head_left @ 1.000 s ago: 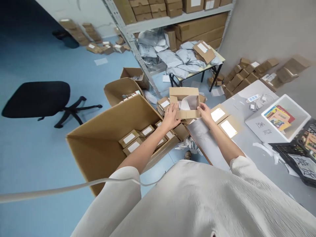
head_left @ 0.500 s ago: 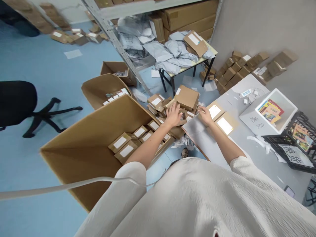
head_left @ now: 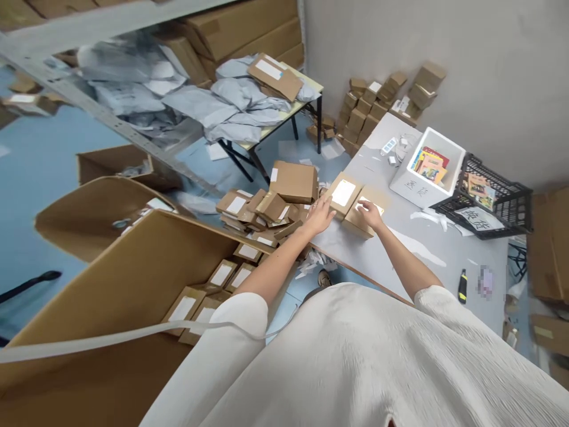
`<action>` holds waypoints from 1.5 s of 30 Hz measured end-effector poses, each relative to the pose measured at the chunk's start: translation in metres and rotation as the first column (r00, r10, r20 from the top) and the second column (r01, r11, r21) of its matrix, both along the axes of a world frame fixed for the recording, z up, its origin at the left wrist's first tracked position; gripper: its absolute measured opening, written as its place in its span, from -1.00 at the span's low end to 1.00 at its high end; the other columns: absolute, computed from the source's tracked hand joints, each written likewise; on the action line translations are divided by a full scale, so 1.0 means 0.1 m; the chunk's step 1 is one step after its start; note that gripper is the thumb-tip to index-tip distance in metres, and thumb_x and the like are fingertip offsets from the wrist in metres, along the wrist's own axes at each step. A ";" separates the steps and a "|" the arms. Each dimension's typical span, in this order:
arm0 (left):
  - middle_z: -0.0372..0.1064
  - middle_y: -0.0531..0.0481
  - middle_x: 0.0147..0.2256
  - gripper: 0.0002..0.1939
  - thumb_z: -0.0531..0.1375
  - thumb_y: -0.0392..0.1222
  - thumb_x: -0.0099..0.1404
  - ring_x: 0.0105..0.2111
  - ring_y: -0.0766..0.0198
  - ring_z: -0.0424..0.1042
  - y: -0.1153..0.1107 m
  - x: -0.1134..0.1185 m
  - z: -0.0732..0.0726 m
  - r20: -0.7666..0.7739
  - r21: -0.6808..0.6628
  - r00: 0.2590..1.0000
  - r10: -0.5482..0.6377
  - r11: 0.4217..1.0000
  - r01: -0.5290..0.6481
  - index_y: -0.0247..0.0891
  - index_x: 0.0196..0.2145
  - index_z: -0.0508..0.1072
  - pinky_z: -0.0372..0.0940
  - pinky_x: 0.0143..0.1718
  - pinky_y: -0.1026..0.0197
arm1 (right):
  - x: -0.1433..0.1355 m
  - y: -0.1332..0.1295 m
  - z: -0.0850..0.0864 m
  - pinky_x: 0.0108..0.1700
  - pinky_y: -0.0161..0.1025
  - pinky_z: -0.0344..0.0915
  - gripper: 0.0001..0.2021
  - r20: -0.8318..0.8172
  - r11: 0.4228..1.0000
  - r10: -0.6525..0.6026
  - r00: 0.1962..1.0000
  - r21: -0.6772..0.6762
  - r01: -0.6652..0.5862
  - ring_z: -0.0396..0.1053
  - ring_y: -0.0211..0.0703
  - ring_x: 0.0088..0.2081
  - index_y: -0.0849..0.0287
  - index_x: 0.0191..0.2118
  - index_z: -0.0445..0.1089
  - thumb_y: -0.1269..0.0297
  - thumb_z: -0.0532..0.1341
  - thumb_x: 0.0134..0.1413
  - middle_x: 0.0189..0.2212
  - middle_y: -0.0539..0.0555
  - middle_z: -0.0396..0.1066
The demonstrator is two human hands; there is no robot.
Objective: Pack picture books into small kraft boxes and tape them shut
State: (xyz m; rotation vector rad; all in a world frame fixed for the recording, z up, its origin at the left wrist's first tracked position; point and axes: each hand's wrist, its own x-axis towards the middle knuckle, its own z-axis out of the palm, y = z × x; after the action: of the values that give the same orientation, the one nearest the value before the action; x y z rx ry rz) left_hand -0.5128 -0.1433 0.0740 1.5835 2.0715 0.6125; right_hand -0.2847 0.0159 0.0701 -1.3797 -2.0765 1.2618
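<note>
Two cardboard boxes with white labels lie side by side at the near left part of the grey table (head_left: 427,249). My left hand (head_left: 320,216) is open, fingers spread, at the near side of the left box (head_left: 334,196); I cannot tell whether it touches the box. Over the label of the right box (head_left: 355,223) is my right hand (head_left: 370,214), its fingers bent and pressed together. Whatever the right fingers may hold is too small to make out.
A big open carton (head_left: 133,267) with labelled boxes stands at my left. Small boxes (head_left: 271,204) are heaped beyond the table's left edge. On the table are a white bin (head_left: 413,187), a black crate (head_left: 511,204) and a box cutter (head_left: 463,287). Grey mailers (head_left: 235,107) cover a small table.
My view has turned to the right. The left hand has moved from the heap of small boxes to the boxes on the table. My right hand has come from the table edge onto the right box.
</note>
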 end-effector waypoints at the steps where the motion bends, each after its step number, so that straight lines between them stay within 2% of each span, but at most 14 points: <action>1: -0.02 -0.34 0.65 -0.28 0.11 0.01 0.63 0.62 -0.26 0.07 0.07 0.08 -0.02 0.017 0.004 0.999 -0.032 0.999 0.032 -0.19 0.63 0.16 0.10 0.57 -0.30 | 0.12 0.00 0.00 0.51 0.18 0.32 -0.56 0.009 1.000 -0.031 0.999 -0.004 0.031 0.46 0.16 0.37 0.10 0.19 0.64 0.14 0.26 0.28 0.34 0.19 0.56; 8: 0.13 -0.42 0.59 -0.33 0.12 -0.14 0.57 0.56 -0.28 0.20 0.37 0.55 -0.16 0.108 -0.042 0.975 -0.196 0.979 0.202 -0.27 0.57 0.28 0.18 0.53 -0.31 | 0.73 -0.12 -0.10 0.49 0.19 0.34 -0.58 0.118 0.976 -0.213 0.970 -0.026 0.218 0.46 0.21 0.35 0.11 0.12 0.65 0.17 0.29 0.18 0.27 0.24 0.58; 12: 0.31 -0.37 0.49 -0.38 0.17 -0.18 0.52 0.49 -0.25 0.29 0.46 0.72 -0.25 0.128 -0.064 0.964 -0.232 0.968 0.241 -0.23 0.48 0.39 0.24 0.49 -0.27 | 0.90 -0.26 -0.18 0.40 0.16 0.43 -0.58 0.092 0.956 -0.248 0.964 -0.139 0.259 0.54 0.18 0.29 0.10 0.13 0.62 0.18 0.31 0.16 0.26 0.21 0.60; 17: 0.45 -0.39 0.34 -0.55 0.20 -0.25 0.45 0.39 -0.26 0.39 0.53 0.89 -0.32 0.110 -0.092 0.981 -0.157 0.982 0.167 -0.28 0.24 0.55 0.24 0.47 -0.24 | 0.98 -0.37 -0.27 0.31 0.09 0.51 -0.62 0.034 0.933 -0.257 0.966 -0.250 0.257 0.61 0.09 0.15 0.08 0.09 0.60 0.22 0.31 0.15 0.18 0.17 0.65; 21: 0.52 -0.31 0.26 -0.54 0.28 -0.26 0.35 0.36 -0.28 0.40 0.60 0.96 -0.35 0.147 -0.104 0.989 -0.010 0.994 0.026 -0.20 0.19 0.57 0.26 0.44 -0.28 | 1.00 -0.42 -0.34 0.27 0.08 0.54 -0.64 0.005 0.932 -0.278 0.961 -0.240 0.271 0.60 0.09 0.13 0.07 0.03 0.58 0.20 0.31 0.10 0.18 0.16 0.63; 24: 0.55 -0.19 0.21 -0.54 0.34 -0.27 0.26 0.31 -0.24 0.45 0.60 1.00 -0.38 0.220 -0.146 0.972 0.079 0.988 -0.047 -0.12 0.13 0.57 0.33 0.39 -0.24 | 1.06 -0.46 -0.37 0.35 0.14 0.48 -0.65 0.008 0.937 -0.294 0.956 -0.197 0.290 0.56 0.12 0.18 0.05 0.00 0.58 0.15 0.33 0.08 0.17 0.15 0.63; 26: 0.53 -0.15 0.17 -0.52 0.35 -0.33 0.20 0.26 -0.15 0.49 0.57 1.06 -0.40 0.278 -0.146 0.957 0.078 0.989 -0.038 -0.12 0.09 0.55 0.38 0.36 -0.16 | 1.14 -0.51 -0.35 0.40 0.18 0.43 -0.67 0.017 0.937 -0.299 0.954 -0.183 0.297 0.54 0.13 0.19 0.04 -0.03 0.58 0.12 0.34 0.08 0.16 0.14 0.64; 29: 0.42 -0.14 0.16 -0.46 0.34 -0.44 0.11 0.21 -0.04 0.51 0.50 1.22 -0.43 0.323 -0.077 0.946 0.028 0.997 -0.003 -0.14 0.06 0.53 0.42 0.37 -0.07 | 1.30 -0.59 -0.28 0.43 0.17 0.39 -0.71 0.015 0.940 -0.296 0.955 -0.173 0.294 0.53 0.13 0.22 0.02 -0.07 0.59 0.09 0.34 0.11 0.14 0.12 0.64; 33: 0.33 -0.16 0.22 -0.54 0.29 -0.47 0.20 0.20 0.01 0.51 0.52 1.52 -0.41 0.295 -0.059 0.955 -0.038 0.997 0.058 -0.12 0.02 0.52 0.40 0.41 -0.10 | 1.57 -0.66 -0.17 0.43 0.11 0.39 -0.79 0.049 0.943 -0.309 0.950 -0.111 0.313 0.52 0.12 0.21 0.02 -0.16 0.60 0.08 0.33 0.17 0.09 0.11 0.61; 38: 0.36 -0.14 0.28 -0.54 0.26 -0.47 0.25 0.21 0.02 0.49 0.73 1.97 -0.28 0.248 -0.061 0.960 -0.127 0.987 0.146 -0.07 0.04 0.52 0.42 0.35 -0.11 | 2.02 -0.67 -0.09 0.41 0.07 0.41 -0.79 0.097 0.918 -0.385 0.918 -0.064 0.392 0.50 0.12 0.23 0.05 -0.14 0.62 0.10 0.34 0.18 0.11 0.14 0.59; 41: 0.37 -0.12 0.30 -0.54 0.26 -0.47 0.26 0.22 0.04 0.49 0.83 2.33 -0.22 0.238 -0.075 0.956 -0.172 0.978 0.194 -0.06 0.05 0.51 0.40 0.34 -0.09 | 2.37 -0.64 -0.07 0.42 0.08 0.40 -0.77 0.110 0.896 -0.437 0.893 -0.036 0.443 0.49 0.13 0.24 0.07 -0.12 0.64 0.13 0.35 0.15 0.15 0.17 0.59; 45: 0.33 -0.14 0.32 -0.55 0.23 -0.46 0.28 0.23 0.04 0.47 0.89 2.91 -0.21 0.247 -0.092 0.948 -0.201 0.969 0.229 -0.07 0.05 0.51 0.40 0.32 -0.06 | 2.92 -0.61 -0.05 0.40 0.06 0.42 -0.76 0.116 0.881 -0.464 0.878 -0.045 0.472 0.50 0.16 0.25 0.08 -0.13 0.64 0.17 0.36 0.08 0.15 0.18 0.60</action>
State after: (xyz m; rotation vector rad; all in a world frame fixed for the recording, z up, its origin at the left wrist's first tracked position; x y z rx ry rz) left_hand -0.2218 -0.0544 0.0532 1.5587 1.7019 0.5573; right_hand 0.0068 -0.0452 0.0647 -1.8717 -1.6152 1.0804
